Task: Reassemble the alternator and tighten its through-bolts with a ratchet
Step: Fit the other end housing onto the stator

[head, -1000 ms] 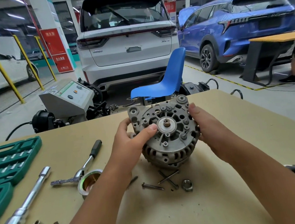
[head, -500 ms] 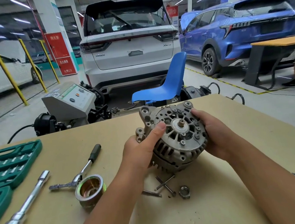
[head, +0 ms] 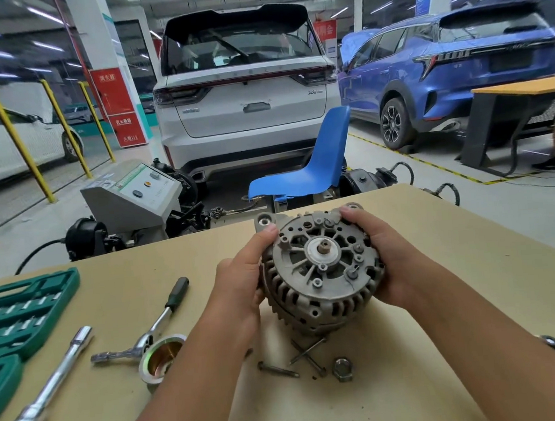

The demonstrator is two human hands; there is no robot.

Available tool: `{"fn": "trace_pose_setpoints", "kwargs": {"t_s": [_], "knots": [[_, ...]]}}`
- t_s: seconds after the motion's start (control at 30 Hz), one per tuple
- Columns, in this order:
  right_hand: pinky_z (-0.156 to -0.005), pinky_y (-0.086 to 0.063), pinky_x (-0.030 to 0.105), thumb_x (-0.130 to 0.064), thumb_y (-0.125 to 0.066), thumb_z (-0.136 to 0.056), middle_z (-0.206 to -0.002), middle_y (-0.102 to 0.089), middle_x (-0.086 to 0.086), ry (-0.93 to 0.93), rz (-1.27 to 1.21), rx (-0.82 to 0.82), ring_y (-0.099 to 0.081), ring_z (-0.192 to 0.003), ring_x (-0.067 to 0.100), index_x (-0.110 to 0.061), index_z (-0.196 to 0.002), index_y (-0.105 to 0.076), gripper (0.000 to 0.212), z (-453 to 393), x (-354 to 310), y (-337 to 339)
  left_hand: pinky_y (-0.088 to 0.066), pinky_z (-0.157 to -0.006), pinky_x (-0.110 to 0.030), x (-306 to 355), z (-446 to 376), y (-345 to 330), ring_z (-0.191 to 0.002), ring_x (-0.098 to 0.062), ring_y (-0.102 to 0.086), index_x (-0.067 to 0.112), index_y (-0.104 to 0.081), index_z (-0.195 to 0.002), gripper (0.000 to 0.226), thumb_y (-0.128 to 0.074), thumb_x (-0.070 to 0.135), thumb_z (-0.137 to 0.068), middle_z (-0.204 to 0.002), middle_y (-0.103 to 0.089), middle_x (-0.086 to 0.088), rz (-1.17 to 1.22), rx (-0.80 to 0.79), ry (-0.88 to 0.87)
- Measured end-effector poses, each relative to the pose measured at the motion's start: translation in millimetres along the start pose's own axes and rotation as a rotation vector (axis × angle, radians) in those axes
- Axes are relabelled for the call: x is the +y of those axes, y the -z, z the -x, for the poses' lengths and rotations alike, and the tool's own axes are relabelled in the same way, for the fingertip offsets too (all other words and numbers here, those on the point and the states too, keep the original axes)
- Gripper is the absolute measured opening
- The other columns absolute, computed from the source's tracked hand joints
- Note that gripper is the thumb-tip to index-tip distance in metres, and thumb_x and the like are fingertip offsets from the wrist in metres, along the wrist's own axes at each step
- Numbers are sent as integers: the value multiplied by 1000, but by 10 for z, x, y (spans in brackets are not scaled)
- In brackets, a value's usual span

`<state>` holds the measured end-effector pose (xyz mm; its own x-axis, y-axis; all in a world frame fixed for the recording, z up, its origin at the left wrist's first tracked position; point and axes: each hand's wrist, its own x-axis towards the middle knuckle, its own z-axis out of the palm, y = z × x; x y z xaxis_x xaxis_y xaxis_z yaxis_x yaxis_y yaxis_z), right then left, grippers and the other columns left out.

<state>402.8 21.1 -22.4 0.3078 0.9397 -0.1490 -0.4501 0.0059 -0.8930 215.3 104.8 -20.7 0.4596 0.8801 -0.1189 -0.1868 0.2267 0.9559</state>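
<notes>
Grey cast alternator (head: 321,273) is being rotated further since a second ago and held tilted just above the table (head: 456,262); left hand (head: 242,286) and right hand (head: 386,255) are gripping its sides, aligning housings while through-bolts (head: 306,357) and ratchet (head: 152,329) are lying unused

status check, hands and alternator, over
Left hand and right hand both grip the alternator. Bolts and nut loose on table; ratchet untouched. Nothing in the way.
</notes>
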Motion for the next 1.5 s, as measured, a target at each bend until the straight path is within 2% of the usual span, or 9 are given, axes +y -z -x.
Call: {"fn": "trace_pose_setpoints", "kwargs": {"t_s": [0.2, 0.37, 0.53, 0.7, 0.87, 0.97, 1.23, 1.4, 1.5], "knots": [[-96, -57, 51, -46, -71, -87, -120, -73, 20, 32, -9, -23, -72, -109, 38, -12, -105, -81, 40, 19, 54, -49, -56, -99, -52, 33, -62, -3, -95, -32, -77, 15, -83, -102, 54, -89, 57, -67, -101, -80, -12, 79, -23, 94], [-83, -62, 47, -48, -69, -85, -117, -74, 20, 64, -32, -29, -73, -106, 36, -8, -113, -77, 49, 65, 52, -116, -56, -99, -50, 23, -48, 28, -87, -30, -76, 16, -84, -89, 32, -87, 44, -74, -99, -80, -14, 69, -19, 36], [-84, -62, 53, -45, -75, -82, -113, -74, 23, 198, -21, 14, -73, -102, 41, -8, -111, -75, 47, 160, 43, -27, -51, -58, -28, 30, 0, -17, -61, -18, -70, 22, -83, -74, 20, -79, 41, -80, -81, -78, -7, -31, -101, -87], [-89, -59, 58, -38, -82, -79, -114, -73, 24, 344, 31, 145, -71, -103, 44, -6, -135, -52, 71, 173, 31, 4, -58, -59, -35, 6, 90, -59, -72, -28, -73, 13, -83, -85, 33, -78, 45, -79, -85, -77, -15, -36, -100, -188], [-64, -61, 41, -33, -80, -75, -95, -77, 9, 513, 107, 80, -75, -80, 31, -22, -125, -55, 57, 160, -63, 180, -55, -96, -62, -82, 96, -47, -105, -49, -68, 12, -78, -104, 34, -75, 42, -87, -106, -73, -25, -61, -188, -401], [-59, -60, 38, -28, -76, -74, -93, -77, 4, 552, 114, 28, -75, -76, 28, -28, -122, -58, 51, 170, -71, 297, -57, -92, -49, -134, 80, -47, -107, -38, -70, 11, -73, -115, 39, -79, 35, -85, -111, -74, -17, -91, -257, -447], [-88, -58, 56, -25, -78, -63, -137, -53, 20, 460, 235, -139, -67, -113, 45, -44, -142, -51, 85, 286, -115, 527, -60, -93, -40, -94, 91, -29, -112, -26, -72, 17, -67, -126, 70, -95, 22, -62, -120, -74, -7, -176, -347, -472], [-92, -59, 46, -27, -91, -49, -143, -55, -1, 444, 405, -173, -64, -124, 31, -41, -152, -39, 116, 469, -79, 614, -56, -101, -40, -10, 69, 22, -122, -19, -66, 38, -65, -130, 76, -93, 30, -60, -127, -70, 5, -293, -418, -437], [-86, -60, 34, -40, -102, -41, -139, -59, -13, 446, 493, -199, -63, -127, 22, -38, -155, -33, 133, 570, -83, 628, -59, -90, -35, 35, 56, 93, -121, -24, -67, 28, -65, -130, 76, -92, 27, -59, -127, -69, 0, -262, -499, -401]]}}
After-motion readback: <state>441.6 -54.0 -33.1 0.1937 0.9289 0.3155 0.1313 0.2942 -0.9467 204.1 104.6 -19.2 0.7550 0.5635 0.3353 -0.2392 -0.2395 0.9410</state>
